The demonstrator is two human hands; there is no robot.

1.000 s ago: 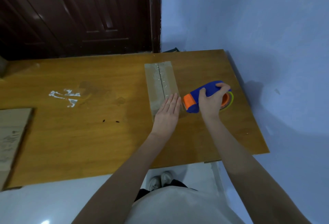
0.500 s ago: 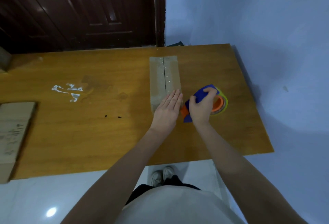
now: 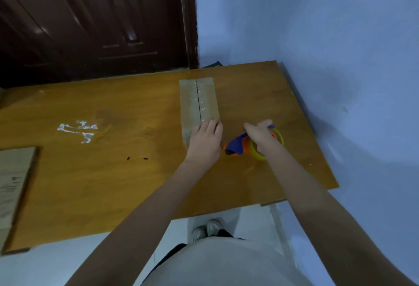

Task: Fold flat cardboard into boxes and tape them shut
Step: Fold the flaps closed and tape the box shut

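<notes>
A narrow cardboard box (image 3: 197, 101) lies lengthwise on the wooden table (image 3: 113, 172), with shiny clear tape along its centre seam. My left hand (image 3: 205, 142) rests flat, palm down, on the box's near end. To its right my right hand (image 3: 260, 137) grips a blue and orange tape dispenser (image 3: 238, 146) with a yellow-green roll, which sits on the table just beside the box's near corner.
A stack of flat cardboard (image 3: 13, 183) lies at the table's left edge. White smears (image 3: 77, 129) and two small dark specks mark the tabletop. A dark wooden door (image 3: 90, 20) stands behind, and a blue wall (image 3: 317, 36) runs along the right.
My right hand has drawn the tape dispenser towards me, tipped it and brought it down on the table to the right of the box. My left hand has stayed on the box.
</notes>
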